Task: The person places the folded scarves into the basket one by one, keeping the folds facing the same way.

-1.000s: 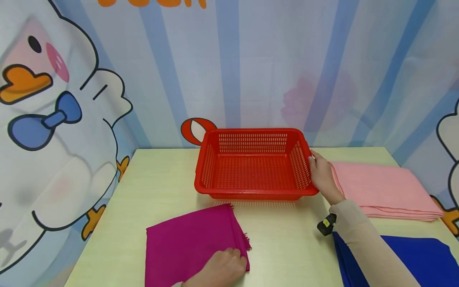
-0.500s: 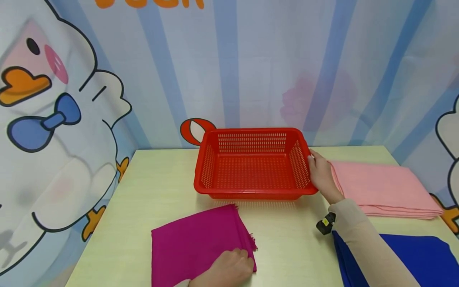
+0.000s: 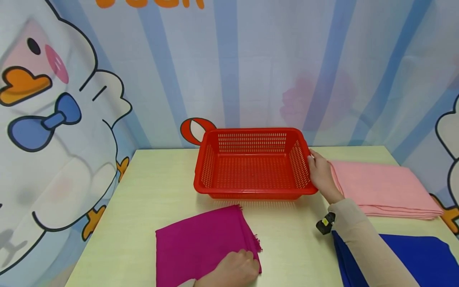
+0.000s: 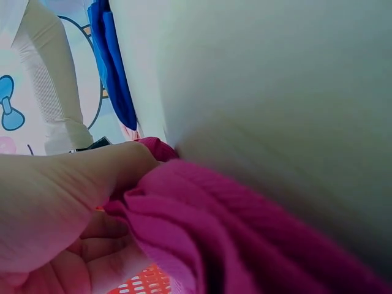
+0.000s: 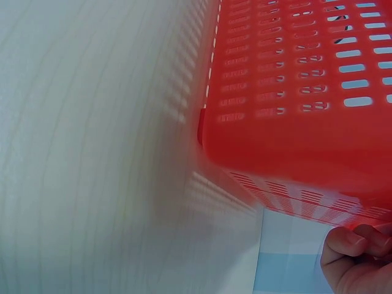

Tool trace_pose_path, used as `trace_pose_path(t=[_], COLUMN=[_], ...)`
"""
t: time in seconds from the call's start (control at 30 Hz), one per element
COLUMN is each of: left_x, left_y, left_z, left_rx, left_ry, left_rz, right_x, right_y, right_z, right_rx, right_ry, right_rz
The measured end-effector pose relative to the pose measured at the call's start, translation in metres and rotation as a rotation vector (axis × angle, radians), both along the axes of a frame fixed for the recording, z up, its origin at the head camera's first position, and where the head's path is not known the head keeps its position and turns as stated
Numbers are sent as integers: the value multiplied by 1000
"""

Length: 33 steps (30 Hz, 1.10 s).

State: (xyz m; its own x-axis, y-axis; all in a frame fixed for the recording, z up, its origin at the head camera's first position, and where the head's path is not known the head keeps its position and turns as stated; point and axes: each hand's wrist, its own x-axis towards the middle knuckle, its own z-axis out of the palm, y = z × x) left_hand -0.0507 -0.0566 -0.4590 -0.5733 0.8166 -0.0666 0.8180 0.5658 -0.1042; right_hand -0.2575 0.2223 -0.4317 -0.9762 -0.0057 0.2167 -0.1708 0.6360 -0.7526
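A folded magenta cloth [image 3: 201, 241] with a fringed right edge lies at the front of the table. My left hand [image 3: 234, 268] grips its near right part; in the left wrist view the layered folds [image 4: 184, 214] pass between thumb and fingers. Behind the cloth stands a red plastic basket [image 3: 254, 196] with slotted walls and nothing inside. At the basket's right rim, my right hand [image 3: 322, 175] holds on, its fingers [image 5: 350, 242] curled under the rim in the right wrist view.
A folded pink cloth [image 3: 387, 189] lies right of the basket. A folded blue cloth [image 3: 419, 255] sits at the front right, partly behind the right sleeve [image 3: 369, 243]. A printed curtain [image 3: 251, 71] hangs behind the pale table [image 3: 154, 179].
My left hand has slid the magenta cloth a little to the right along the table. The right hand and the basket have stayed nearly still.
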Motion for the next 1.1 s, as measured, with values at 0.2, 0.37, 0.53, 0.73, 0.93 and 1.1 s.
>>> trace_pose_path(t=[0.2,0.37,0.53,0.73,0.93,1.1], left_x=[1,1,1,1,3,2], left_y=[3,5,9,14,19,22], left_z=[-2,-2,-2,-2,-1,-1], left_rx=[1,10,1,7,32,37], left_ry=[68,25,37,-27,-5,-15], left_rz=[-17,-18,-30,-59,-101,-130], right_x=[0,2,1,1,2,2], right_y=[1,1,1,0,0,0], right_z=[-2,-1,-2,-2,-1,0], right_rx=[-3,-5,-16,-14,-22,-17], right_ry=[3,-2,-13,-24,-22,-9], right_rz=[-3,-6,1,-2,0,0])
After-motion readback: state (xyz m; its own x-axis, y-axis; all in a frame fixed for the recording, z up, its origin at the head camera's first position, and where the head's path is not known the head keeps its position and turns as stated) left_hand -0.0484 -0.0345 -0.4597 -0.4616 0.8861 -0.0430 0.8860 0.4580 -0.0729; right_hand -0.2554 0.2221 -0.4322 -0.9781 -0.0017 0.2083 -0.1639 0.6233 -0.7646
